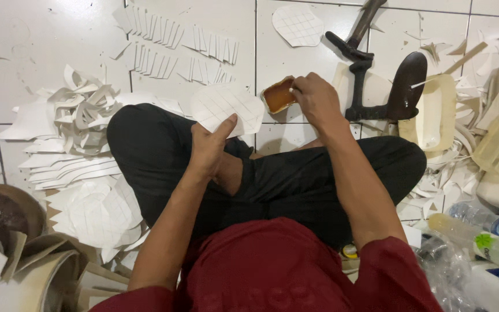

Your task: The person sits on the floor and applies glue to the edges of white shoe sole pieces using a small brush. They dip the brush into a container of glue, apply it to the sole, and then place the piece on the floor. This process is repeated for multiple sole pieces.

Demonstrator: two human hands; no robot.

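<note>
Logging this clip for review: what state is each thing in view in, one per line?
Left hand: gripping a white gridded sheet piece, held up.
Right hand: pinching a small white stick at the glue tin.
Glue tin: open, amber contents.
Hammer: lying on the floor tiles, untouched.
Cut strips: laid in rows.
Plastic bottles: lying on their sides.

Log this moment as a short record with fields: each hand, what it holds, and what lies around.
left hand: holds a white quilted cut-out piece flat above the knee, thumb on top
right hand: fingers pinched on a small white-tipped applicator dipped at the amber-filled tin
floor, near left: stack of similar white pieces
floor, far: rows of white strips
floor, right: black iron shoe last stand, plastic bottles
</note>
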